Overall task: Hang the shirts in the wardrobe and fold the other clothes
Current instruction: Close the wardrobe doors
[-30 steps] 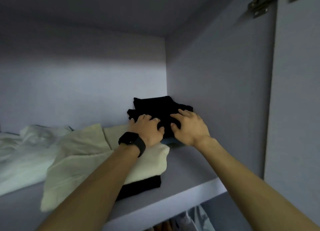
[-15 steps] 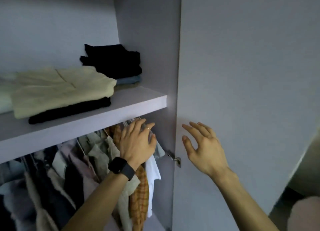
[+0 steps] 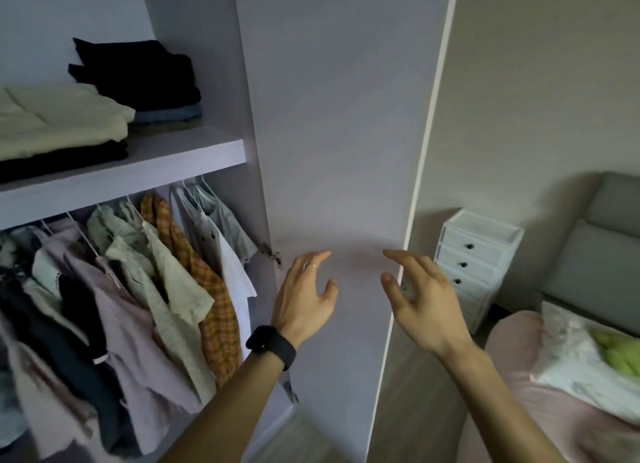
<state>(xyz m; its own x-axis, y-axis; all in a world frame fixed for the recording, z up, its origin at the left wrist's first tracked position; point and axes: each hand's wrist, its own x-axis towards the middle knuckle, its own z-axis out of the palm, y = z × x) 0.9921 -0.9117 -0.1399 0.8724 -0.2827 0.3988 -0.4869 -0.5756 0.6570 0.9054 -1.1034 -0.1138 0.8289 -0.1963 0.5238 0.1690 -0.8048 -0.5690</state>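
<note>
Lilac flat-panel wardrobe door [image 3: 339, 133] stands open, our empty left hand [image 3: 304, 299] and right hand [image 3: 422, 306] spread, seemingly to shut it.

Both arms bare, both in lower half of frame. Left forearm comes in from bottom centre, angled up and right. Left hand [image 3: 304, 296] at frame centre, back of hand to camera, fingers [image 3: 320, 256] loosely extended and slightly curved, thumb splayed right. It holds nothing. Black watch [image 3: 272, 346] on left wrist, thin ring [image 3: 313, 266] on one finger. Right forearm comes in from lower right, angled up and left. Right hand [image 3: 426, 306] right of centre, palm turned left toward the other hand, fingers gently curved, thumb apart below them, nothing held. Hands level with each other, apart, not touching.
</note>
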